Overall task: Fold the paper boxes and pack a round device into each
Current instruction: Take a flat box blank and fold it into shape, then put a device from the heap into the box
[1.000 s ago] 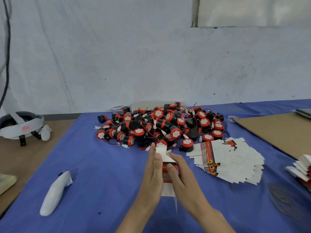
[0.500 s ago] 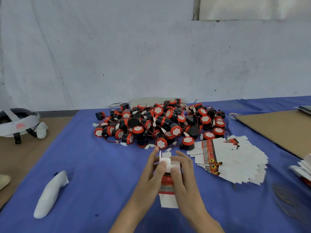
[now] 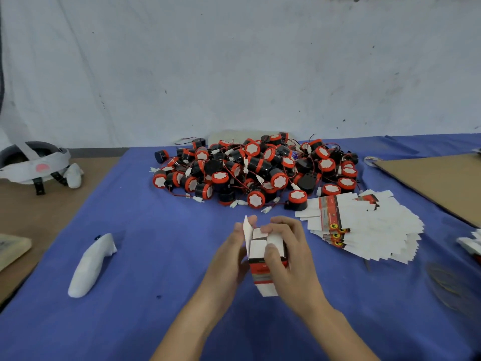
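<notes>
**Squaring up the carton before anything goes in**

Closest to the person, both hands hold one paper box (image 3: 261,276) just above the blue cloth (image 3: 156,256). The left hand (image 3: 230,256) wraps its curled fingers round the box's left side, with a fingertip behind the upright end flap (image 3: 247,226). The right hand (image 3: 290,261) grips the other side, thumb pressed on the front panel and fingers curled over the far end.

My guess is that they are closing that far end. To do it neatly, I would hold the walls square and press lightly, since thin card dents easily. The small side flaps go in first and the long flap is tucked in last. The near end should stay open for the device.

A little farther out, a white controller (image 3: 91,264) lies to the left, and the flat boxes (image 3: 364,225) are fanned out on the right, within easy reach. Beyond them the round devices (image 3: 255,170) sit in a tangled heap. Their wires are looped together, so I would lift one out slowly. A cardboard sheet (image 3: 437,183) lies far right and a headset (image 3: 33,162) far left.
</notes>
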A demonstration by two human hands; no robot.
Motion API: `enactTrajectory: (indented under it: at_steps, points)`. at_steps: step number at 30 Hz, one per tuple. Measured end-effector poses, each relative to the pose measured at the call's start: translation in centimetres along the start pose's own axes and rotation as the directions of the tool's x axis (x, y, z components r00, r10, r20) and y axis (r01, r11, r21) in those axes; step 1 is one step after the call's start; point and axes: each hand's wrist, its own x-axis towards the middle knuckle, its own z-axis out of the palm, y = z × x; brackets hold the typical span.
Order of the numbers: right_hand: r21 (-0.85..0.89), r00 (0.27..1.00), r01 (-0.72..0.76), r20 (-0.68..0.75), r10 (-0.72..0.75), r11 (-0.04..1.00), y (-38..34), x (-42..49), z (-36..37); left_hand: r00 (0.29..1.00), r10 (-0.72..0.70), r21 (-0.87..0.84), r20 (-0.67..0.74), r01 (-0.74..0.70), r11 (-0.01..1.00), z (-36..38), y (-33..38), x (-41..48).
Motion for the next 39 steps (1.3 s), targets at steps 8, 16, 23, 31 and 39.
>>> enactTrajectory:
  at_steps: [8, 16, 23, 31, 39]
  points:
    - [-0.131, 0.98, 0.163, 0.138, -0.145, 0.978, -0.9, -2.2, -1.2, 0.995, -0.084, 0.001, 0.047, 0.084, 0.996, -0.6, -0.6, -2.2]
    - [-0.246, 0.935, 0.343, 0.187, -0.303, 0.907, -2.4, -3.2, -2.8, 0.995, -0.049, 0.12, 0.083, 0.039, 0.992, 0.7, -0.3, -3.7]
    - [-0.245, 0.925, 0.38, 0.126, -0.36, 0.892, -1.7, -3.1, -4.0, 0.961, -0.196, -0.066, 0.195, 0.212, 0.975, 1.2, -0.2, -4.1]
    - [-0.277, 0.963, 0.208, 0.223, -0.148, 0.938, 1.2, -2.2, -6.2, 0.983, 0.044, 0.514, 0.179, -0.131, 0.848, 2.2, 2.0, -0.8]
    - [-0.279, 0.966, -0.196, 0.112, 0.234, 0.94, 5.5, -2.3, -6.8, 0.908, -0.013, 0.8, 0.418, -0.375, -0.468, 3.7, -1.2, 3.4]
